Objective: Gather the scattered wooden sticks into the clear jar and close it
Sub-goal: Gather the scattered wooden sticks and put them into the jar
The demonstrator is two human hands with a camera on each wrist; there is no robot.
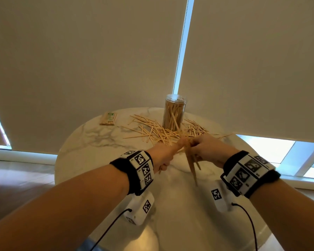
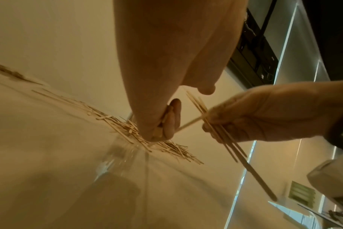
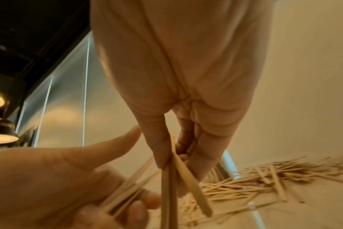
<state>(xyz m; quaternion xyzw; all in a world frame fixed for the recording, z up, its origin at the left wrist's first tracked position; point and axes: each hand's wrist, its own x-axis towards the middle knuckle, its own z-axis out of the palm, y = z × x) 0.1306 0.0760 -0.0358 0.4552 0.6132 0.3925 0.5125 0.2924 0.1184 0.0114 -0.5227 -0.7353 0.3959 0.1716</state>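
Note:
The clear jar (image 1: 174,113) stands upright at the table's far side, partly filled with wooden sticks. Loose sticks (image 1: 152,131) lie in a heap around its base, also visible as a pile (image 2: 116,122) and a spread (image 3: 264,175). Just in front of the heap, my left hand (image 1: 163,154) grips a few sticks in curled fingers (image 2: 161,127). My right hand (image 1: 205,147) pinches a bundle of long sticks (image 1: 193,165) that point down toward me. The right wrist view shows thumb and fingers (image 3: 166,147) clamped on that bundle (image 3: 168,193). The two hands almost touch.
The round marble table (image 1: 98,142) stands before closed roller blinds. A wrapped pack of sticks (image 1: 108,119) lies at the far left of the tabletop. The near half of the table holds only my forearms and the wrist cameras.

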